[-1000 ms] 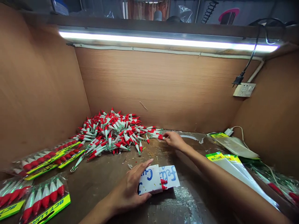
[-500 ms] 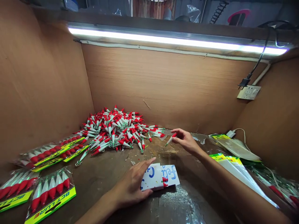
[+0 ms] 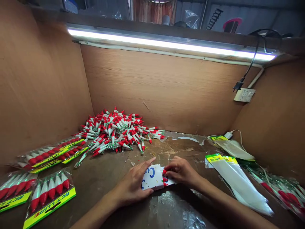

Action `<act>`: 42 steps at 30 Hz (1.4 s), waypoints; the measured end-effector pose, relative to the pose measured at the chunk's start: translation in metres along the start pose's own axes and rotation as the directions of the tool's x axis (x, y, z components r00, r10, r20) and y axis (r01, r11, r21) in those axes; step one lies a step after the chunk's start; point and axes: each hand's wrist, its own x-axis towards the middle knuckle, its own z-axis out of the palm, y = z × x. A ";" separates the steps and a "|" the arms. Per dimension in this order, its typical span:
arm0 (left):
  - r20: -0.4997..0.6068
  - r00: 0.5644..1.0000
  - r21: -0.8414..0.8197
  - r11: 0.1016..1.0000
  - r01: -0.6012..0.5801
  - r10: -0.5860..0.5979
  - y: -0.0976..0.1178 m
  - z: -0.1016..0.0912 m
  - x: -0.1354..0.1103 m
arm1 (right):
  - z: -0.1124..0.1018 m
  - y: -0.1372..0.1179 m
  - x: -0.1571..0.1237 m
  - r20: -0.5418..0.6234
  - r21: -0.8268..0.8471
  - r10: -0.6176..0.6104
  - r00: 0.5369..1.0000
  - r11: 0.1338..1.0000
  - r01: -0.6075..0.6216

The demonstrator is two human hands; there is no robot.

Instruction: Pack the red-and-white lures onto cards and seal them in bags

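Observation:
My left hand (image 3: 133, 183) grips the left end of a small white card sleeve (image 3: 153, 178) with blue handwriting, thumb along the near edge and fingers along the far one. At the sleeve's right-hand opening, my right hand (image 3: 182, 171) pinches a red-and-white fishing lure (image 3: 164, 171); only its red end shows. Red tips of other lures (image 3: 165, 182) show at that opening, just below the pinched one. A big heap of loose red-and-white lures (image 3: 119, 127) with green tinsel-like ends lies beyond my left hand, against the back panel.
Filled lure packets (image 3: 51, 194) with yellow header cards lie at left. Clear bags (image 3: 238, 181) with yellow headers lie to the right, beside more bagged lures (image 3: 286, 194). A black plug (image 3: 238, 85) hangs near the wall socket (image 3: 244, 94). Wooden panels enclose the table.
My right hand has come nearer from beside the heap, carrying a lure to the sleeve's right opening. My left hand stays on the sleeve. The whole view has shifted slightly.

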 end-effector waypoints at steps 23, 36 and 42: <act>0.136 0.991 0.011 1.000 -0.010 0.009 -0.001 -0.011 -0.009 | -0.011 0.057 0.156 -0.104 -0.494 0.168 0.980 0.847 -0.198; 0.357 0.933 0.113 0.994 0.002 -0.042 -0.001 -0.010 -0.014 | -0.044 0.021 -0.006 0.196 -0.140 0.253 0.947 0.964 -0.228; 0.312 0.950 0.080 0.996 -0.029 0.003 -0.002 -0.009 -0.014 | -0.017 0.007 -0.004 0.150 -0.116 0.166 0.975 0.982 -0.149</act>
